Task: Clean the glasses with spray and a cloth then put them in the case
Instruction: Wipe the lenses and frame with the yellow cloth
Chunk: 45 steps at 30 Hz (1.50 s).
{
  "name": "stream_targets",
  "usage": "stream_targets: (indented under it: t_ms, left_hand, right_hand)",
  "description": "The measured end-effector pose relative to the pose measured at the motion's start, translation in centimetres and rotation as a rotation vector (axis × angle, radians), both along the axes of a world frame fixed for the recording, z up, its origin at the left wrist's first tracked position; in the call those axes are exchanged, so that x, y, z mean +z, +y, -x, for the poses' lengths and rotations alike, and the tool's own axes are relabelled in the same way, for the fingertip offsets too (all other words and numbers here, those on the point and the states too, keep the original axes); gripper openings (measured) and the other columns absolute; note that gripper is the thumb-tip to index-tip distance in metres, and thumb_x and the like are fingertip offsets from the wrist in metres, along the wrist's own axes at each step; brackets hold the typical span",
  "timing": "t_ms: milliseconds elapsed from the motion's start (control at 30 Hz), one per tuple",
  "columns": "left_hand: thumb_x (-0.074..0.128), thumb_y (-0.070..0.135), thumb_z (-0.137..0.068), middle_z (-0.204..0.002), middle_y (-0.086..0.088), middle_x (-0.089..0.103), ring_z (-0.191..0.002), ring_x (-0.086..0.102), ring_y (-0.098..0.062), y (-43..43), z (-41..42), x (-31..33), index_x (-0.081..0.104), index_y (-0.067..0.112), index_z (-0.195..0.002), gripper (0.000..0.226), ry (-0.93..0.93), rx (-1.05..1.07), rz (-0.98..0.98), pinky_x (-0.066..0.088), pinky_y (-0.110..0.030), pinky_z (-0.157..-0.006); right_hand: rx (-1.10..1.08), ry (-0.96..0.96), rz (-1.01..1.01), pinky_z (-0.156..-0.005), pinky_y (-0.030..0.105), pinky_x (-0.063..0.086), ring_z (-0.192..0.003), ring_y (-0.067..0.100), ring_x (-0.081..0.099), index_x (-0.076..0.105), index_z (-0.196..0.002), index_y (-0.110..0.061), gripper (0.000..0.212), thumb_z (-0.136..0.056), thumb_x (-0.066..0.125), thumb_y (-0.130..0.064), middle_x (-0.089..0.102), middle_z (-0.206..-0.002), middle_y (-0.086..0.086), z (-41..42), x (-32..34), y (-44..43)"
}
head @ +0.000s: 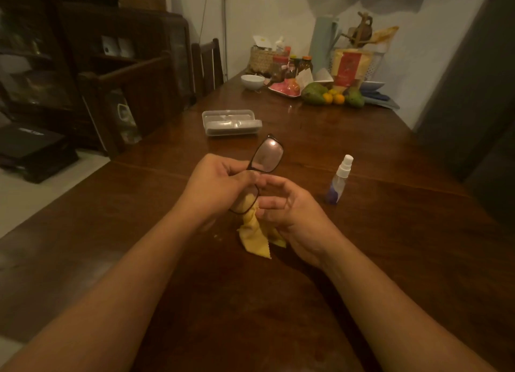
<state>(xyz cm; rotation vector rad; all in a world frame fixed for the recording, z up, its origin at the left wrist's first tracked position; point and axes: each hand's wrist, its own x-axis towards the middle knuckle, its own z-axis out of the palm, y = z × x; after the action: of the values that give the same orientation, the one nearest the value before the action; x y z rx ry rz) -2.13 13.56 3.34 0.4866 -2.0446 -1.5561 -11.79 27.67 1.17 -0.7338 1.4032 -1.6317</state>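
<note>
- while the left hand (pixel 217 182) is pinching the glasses (pixel 267 155) by the frame above the table (pixel 390 232), wiping seems to be under way, with the yellow cloth (pixel 259 240) hanging behind the lower lens.
- the spray bottle (pixel 340 180) is standing aside and the case (pixel 231 122) is lying open beyond (casing not yet done).
- the right hand (pixel 287 212) is curling over the cloth and hiding the lower lens; i cannot tell whether it is gripping the cloth.

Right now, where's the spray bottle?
Head view: the spray bottle stands upright on the table, just right of the right hand and clear of it. The case lies farther back, to the left.
</note>
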Motion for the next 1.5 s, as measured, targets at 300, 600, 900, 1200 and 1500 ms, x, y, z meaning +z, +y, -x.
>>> stream_targets:
  t_ms: [300,600,900,1200,1500]
  left_hand:
    - [0.069,0.014,-0.091,-0.095,0.011,0.079,-0.096,0.073,-0.016,-0.6,-0.4,0.2,0.076,0.046,-0.086,0.033,-0.126,0.018,0.24,0.059,-0.044,-0.09]
    - [0.065,0.011,-0.094,-0.087,0.014,0.078,-0.084,0.071,-0.008,0.5,-0.6,0.6,0.073,0.047,-0.08,0.04,-0.121,-0.038,0.297,0.049,-0.01,-0.06]
    - [0.066,0.014,-0.093,-0.087,0.024,0.076,-0.09,0.072,-0.01,0.4,-0.7,0.7,0.076,0.045,-0.09,0.033,-0.158,-0.049,0.33,0.059,-0.03,-0.074]
    - [0.068,0.012,-0.092,-0.083,0.02,0.077,-0.083,0.072,-0.008,0.5,-0.7,0.7,0.075,0.049,-0.079,0.04,-0.128,-0.035,0.335,0.054,-0.015,-0.063]
    - [0.066,0.014,-0.093,-0.08,0.021,0.076,-0.074,0.069,-0.002,0.6,-0.8,0.7,0.075,0.045,-0.079,0.035,-0.195,-0.03,0.331,0.048,-0.008,-0.05]
  right_hand:
    - [-0.268,-0.279,0.278,-0.083,0.038,0.062,-0.104,0.027,0.073,0.042,-0.144,-0.017,0.066,-0.089,0.055,0.017,0.076,-0.11,0.013,2.0,0.5,0.6]
    - [-0.222,-0.297,0.34,-0.076,0.031,0.06,-0.105,0.027,0.073,0.045,-0.141,-0.016,0.07,-0.078,0.069,0.0,0.073,-0.118,0.017,1.7,0.9,0.5]
    - [-0.286,-0.205,0.242,-0.073,0.027,0.06,-0.099,0.023,0.075,0.054,-0.127,-0.018,0.063,-0.069,0.077,-0.006,0.076,-0.11,0.013,1.8,0.7,0.7]
    - [-0.282,-0.288,0.32,-0.074,0.034,0.062,-0.094,0.024,0.075,0.058,-0.129,-0.012,0.058,-0.074,0.068,0.001,0.077,-0.105,0.014,2.7,0.8,1.2]
    - [-0.232,-0.175,0.25,-0.077,0.033,0.062,-0.103,0.028,0.074,0.057,-0.129,-0.019,0.059,-0.077,0.073,0.003,0.075,-0.114,0.015,3.0,0.7,1.3]
